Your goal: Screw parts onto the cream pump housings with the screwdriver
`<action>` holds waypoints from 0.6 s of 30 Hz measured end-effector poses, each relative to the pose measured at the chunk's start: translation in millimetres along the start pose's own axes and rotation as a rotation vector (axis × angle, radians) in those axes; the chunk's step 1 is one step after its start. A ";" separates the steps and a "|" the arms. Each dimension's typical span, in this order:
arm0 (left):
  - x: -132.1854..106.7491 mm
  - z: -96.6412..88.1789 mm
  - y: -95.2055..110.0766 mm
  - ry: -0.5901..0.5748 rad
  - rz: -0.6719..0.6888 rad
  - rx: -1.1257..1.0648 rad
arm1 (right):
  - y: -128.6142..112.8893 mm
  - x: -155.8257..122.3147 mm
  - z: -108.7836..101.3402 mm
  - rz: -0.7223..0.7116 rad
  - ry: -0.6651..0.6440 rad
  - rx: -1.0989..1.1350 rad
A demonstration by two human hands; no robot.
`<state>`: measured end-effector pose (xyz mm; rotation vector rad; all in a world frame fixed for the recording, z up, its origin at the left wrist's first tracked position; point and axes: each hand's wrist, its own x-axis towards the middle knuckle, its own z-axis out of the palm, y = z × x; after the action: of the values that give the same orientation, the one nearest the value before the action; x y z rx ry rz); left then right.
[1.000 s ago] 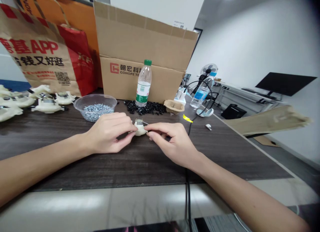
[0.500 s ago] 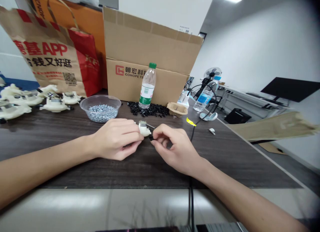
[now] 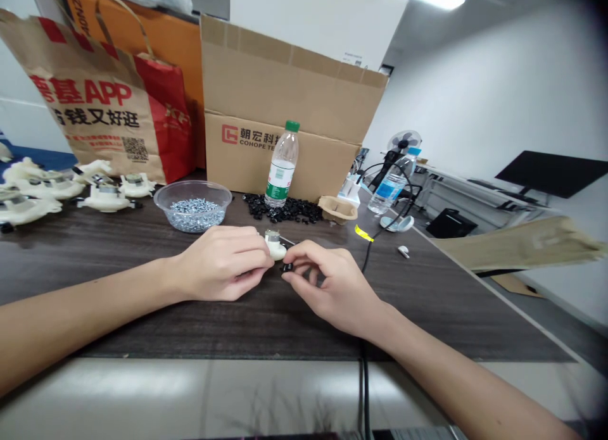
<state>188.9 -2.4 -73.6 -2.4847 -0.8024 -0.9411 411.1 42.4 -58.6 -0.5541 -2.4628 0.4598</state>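
My left hand (image 3: pixel 232 263) is closed around a small white plastic housing (image 3: pixel 275 247) with a silvery metal part on top; much of the housing is hidden behind the fingers. Just to its right, my right hand (image 3: pixel 327 278) pinches a small black plastic piece (image 3: pixel 287 268) between thumb and index finger, close beside the housing. A thin metal rod, partly hidden, shows behind the right fingertips. Beyond the hands, a heap of similar small black pieces (image 3: pixel 304 211) lies on the dark table (image 3: pixel 199 329). A clear bowl (image 3: pixel 164 202) of small silvery screws stands behind my left hand.
Several white housings (image 3: pixel 108 199) sit at the left, before a paper bag (image 3: pixel 166 117). A green-capped bottle (image 3: pixel 281 168), a cardboard box (image 3: pixel 237 164) and a pulp tray (image 3: pixel 338 209) stand at the back. A black cable (image 3: pixel 368 253) crosses the table on the right.
My right fingers have shifted slightly left, and the black piece now shows more clearly between them, a little lower. My left hand keeps its hold on the housing.
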 end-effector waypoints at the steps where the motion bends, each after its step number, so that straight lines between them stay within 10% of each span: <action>1: 0.1 -0.2 0.2 -0.004 0.000 -0.003 | -0.3 0.2 -0.2 -0.002 -0.001 -0.008; 18: 1.6 1.7 4.3 0.063 -0.038 -0.243 | 1.1 0.4 5.0 0.246 -0.005 0.334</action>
<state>193.3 -4.2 -74.2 -2.6363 -0.7566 -1.1873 408.2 42.5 -62.8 -0.7135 -2.2624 0.9500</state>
